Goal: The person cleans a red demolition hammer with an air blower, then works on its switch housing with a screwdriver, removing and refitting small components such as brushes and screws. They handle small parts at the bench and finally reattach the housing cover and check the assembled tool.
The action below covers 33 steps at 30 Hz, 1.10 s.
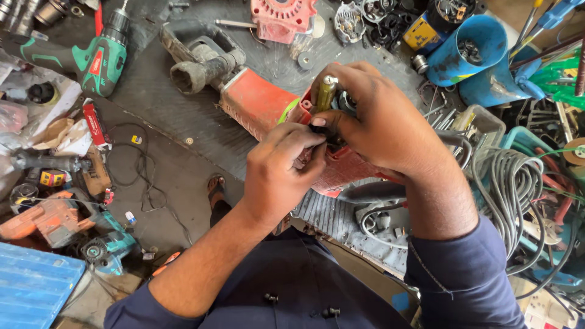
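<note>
cluttered bench mat [183, 131] (green drill [91, 58] aside): both hands hide red hammer drill [256, 103].

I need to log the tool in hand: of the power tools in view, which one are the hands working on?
The big red hammer drill on the mat; both the left hand and right hand grip it. The green drill lies untouched.

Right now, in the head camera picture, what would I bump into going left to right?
Green cordless drill → left hand → right hand holding a yellow-handled screwdriver → blue plastic cup → coiled grey cable.
</note>
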Available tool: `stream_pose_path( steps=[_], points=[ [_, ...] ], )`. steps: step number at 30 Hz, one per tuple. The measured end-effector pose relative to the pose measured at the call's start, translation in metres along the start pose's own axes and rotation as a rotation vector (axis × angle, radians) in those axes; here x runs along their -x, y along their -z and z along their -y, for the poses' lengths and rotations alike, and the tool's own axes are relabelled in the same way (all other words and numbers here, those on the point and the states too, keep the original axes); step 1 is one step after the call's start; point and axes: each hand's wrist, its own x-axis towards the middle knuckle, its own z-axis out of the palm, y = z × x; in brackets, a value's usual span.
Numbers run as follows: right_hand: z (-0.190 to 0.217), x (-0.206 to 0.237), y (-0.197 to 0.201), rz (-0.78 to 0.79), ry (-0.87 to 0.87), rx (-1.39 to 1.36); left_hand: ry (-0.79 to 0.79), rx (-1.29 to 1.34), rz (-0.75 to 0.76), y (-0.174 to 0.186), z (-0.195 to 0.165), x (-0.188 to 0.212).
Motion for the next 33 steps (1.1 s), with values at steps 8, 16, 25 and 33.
stream_pose_path(
  steps=[8,16,25,33],
  points=[
    [0.000,-0.001,0.000,0.001,-0.012,-0.021,0.019,0.044,0.148,0.015,0.007,-0.008],
    [0.004,-0.007,-0.003,-0.007,-0.020,-0.030,0.014,-0.009,0.144,0.016,0.016,-0.016],
    [-0.001,-0.012,-0.002,0.019,-0.043,-0.057,0.052,-0.002,0.134,0.006,0.017,-0.013],
    [-0.009,-0.014,0.003,0.032,-0.045,-0.052,0.073,0.018,0.127,-0.003,0.014,-0.020]
  ],
)
